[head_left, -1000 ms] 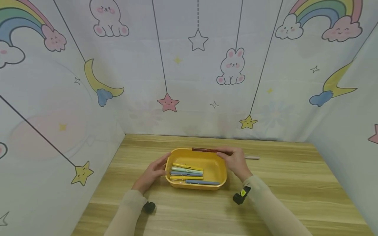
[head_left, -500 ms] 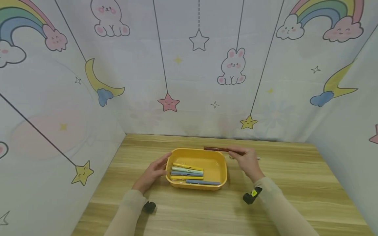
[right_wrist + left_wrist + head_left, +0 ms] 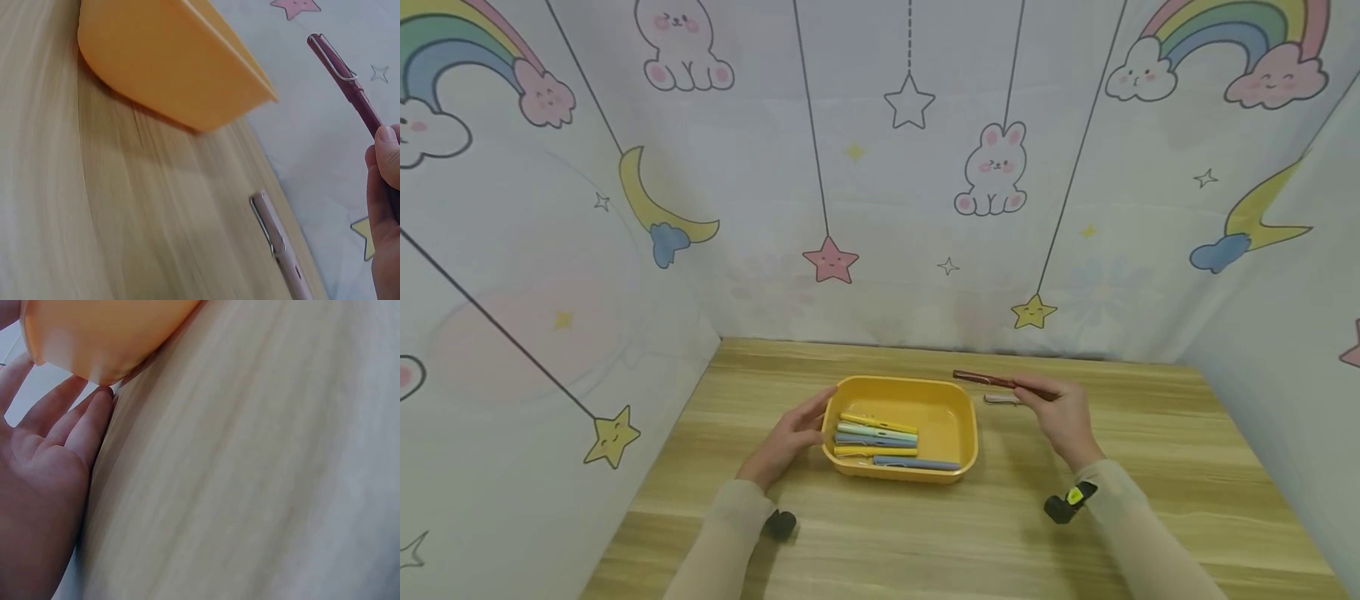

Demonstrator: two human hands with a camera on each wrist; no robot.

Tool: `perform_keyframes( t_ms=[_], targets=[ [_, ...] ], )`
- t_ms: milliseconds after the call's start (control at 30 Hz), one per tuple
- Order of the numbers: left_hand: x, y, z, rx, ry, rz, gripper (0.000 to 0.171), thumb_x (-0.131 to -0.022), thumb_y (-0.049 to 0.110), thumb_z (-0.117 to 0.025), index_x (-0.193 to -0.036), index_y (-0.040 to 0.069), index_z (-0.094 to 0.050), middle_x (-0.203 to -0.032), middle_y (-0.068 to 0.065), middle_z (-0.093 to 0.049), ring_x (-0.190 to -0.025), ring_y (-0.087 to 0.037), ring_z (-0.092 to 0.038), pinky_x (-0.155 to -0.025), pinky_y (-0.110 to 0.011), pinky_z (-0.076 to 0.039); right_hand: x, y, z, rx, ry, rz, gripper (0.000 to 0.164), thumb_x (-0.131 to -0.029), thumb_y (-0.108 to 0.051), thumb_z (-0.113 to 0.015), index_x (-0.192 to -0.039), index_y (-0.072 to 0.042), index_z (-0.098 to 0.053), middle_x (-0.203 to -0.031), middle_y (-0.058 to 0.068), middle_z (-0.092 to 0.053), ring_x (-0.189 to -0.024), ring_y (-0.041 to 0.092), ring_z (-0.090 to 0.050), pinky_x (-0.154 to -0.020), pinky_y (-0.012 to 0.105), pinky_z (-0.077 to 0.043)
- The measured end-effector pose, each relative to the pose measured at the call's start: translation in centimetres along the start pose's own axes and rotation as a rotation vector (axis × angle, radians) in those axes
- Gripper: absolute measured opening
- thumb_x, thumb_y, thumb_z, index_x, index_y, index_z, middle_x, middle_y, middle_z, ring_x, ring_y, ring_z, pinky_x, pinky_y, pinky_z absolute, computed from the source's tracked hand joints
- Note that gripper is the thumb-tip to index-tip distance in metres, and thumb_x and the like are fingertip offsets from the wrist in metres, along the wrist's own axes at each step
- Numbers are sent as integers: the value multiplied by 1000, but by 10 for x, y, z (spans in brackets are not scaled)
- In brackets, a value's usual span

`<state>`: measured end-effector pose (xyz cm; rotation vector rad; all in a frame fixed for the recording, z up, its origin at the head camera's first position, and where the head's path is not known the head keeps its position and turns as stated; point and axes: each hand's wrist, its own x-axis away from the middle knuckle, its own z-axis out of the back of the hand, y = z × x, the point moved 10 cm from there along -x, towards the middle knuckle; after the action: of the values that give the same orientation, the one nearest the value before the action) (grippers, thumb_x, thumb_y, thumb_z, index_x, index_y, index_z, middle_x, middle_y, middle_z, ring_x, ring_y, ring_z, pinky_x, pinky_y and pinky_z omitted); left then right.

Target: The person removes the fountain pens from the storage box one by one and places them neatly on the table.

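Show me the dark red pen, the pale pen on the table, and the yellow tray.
Dark red pen [image 3: 342, 81], right wrist view, cap.
Pale pen [image 3: 276, 237], right wrist view, cap.
Yellow tray [image 3: 943, 428], head view, bare floor.

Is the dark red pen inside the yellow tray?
No, the right hand holds the dark red pen up outside the yellow tray.

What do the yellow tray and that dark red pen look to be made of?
The yellow tray looks like smooth moulded plastic, given its rounded corners and soft sheen. The dark red pen could be plastic or coated metal, its satiny surface fitting both; the clip gleams silver, probably metal.
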<state>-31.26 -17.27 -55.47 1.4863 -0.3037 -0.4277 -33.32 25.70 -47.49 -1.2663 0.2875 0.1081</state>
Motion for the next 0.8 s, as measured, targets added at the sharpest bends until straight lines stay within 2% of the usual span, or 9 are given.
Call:
perform_keyframes(
  t_ms=[133,267,433,500,667,800],
  targets=[
    [0,0,0,1,-4,-2,79,-95,1,-64,-166,18,-34,-171,-9,-31,-155,-40,-31,-123,-52,-27,3,7,14,25,25,-7,26,-90,-7,-82,-115,1,-80,-112,8,-79,-90,-3,-72,-76,18,-60],
    [0,1,0,-2,-8,-14,78,-96,0,-63,-166,17,-33,-171,-11,-31,-155,-42,-31,-123,-51,-28,6,11,23,76,26,8,26,-91,-5,-81,-115,2,-79,-116,16,-78,-89,-5,-71,-72,15,-58],
    [0,2,0,-2,-11,-15,78,-96,0,-63,-166,17,-33,-172,-10,-30,-155,-41,-30,-121,-37,-34,9,21,30,144,22,6,23,-91,-7,-81,-113,0,-81,-113,22,-77,-86,-6,-69,-69,16,-58],
    [0,2,0,0,-10,-13,78,-96,1,-63,-166,18,-33,-172,-9,-31,-155,-40,-31,-122,-39,-33,11,28,32,164,23,-8,21,-90,-7,-82,-111,-1,-82,-111,22,-78,-85,-6,-69,-69,16,-58],
    [0,0,-1,-1,-8,-10,79,-96,2,-63,-166,19,-33,-172,-8,-31,-155,-40,-31,-124,-53,-27,14,45,35,209,9,-49,18,-90,-7,-82,-109,-5,-83,-111,19,-78,-87,-4,-69,-68,17,-57],
    [0,-1,-1,0,-10,-12,79,-96,1,-63,-166,18,-33,-172,-9,-30,-155,-41,-31,-123,-53,-27,18,56,34,234,-10,-55,18,-90,-7,-82,-108,-7,-84,-113,16,-78,-92,-4,-69,-71,17,-57]
  ],
)
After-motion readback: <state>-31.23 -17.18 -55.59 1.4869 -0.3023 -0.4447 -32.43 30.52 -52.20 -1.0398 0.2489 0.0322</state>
